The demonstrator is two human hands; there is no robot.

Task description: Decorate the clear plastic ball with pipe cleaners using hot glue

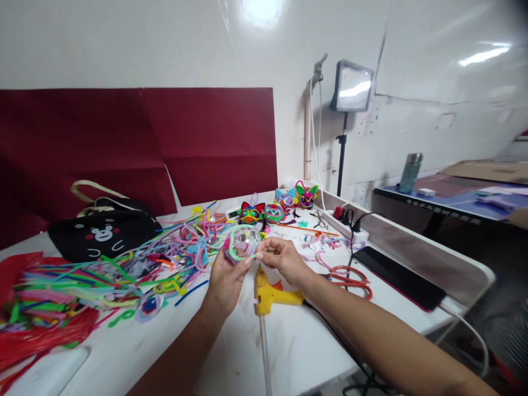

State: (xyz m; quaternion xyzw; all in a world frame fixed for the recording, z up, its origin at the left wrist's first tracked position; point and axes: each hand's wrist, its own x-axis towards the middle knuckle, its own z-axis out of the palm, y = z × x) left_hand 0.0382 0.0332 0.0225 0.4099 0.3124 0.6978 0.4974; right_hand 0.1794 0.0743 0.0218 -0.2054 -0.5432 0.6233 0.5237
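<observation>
My left hand (228, 280) is closed round a clear plastic ball (246, 237) with pink and pale green pipe cleaner along its rim. At the ball's right side, my right hand (282, 258) pinches the light green pipe cleaner (252, 256) between thumb and finger. Both hands are raised above the white table. Just below them lies a yellow hot glue gun (270, 297) with a clear glue stick (264, 352) coming out of its back end. Behind the ball stand several finished pipe-cleaner animal heads (251, 213), one with green ears (306, 194).
Bundled and loose pipe cleaners (53, 291) cover the left of the table, near a black bag (103, 236). Orange-handled scissors (350, 278), a black phone (400, 276) and a power strip (348, 230) lie to the right. A lamp (353, 88) stands behind.
</observation>
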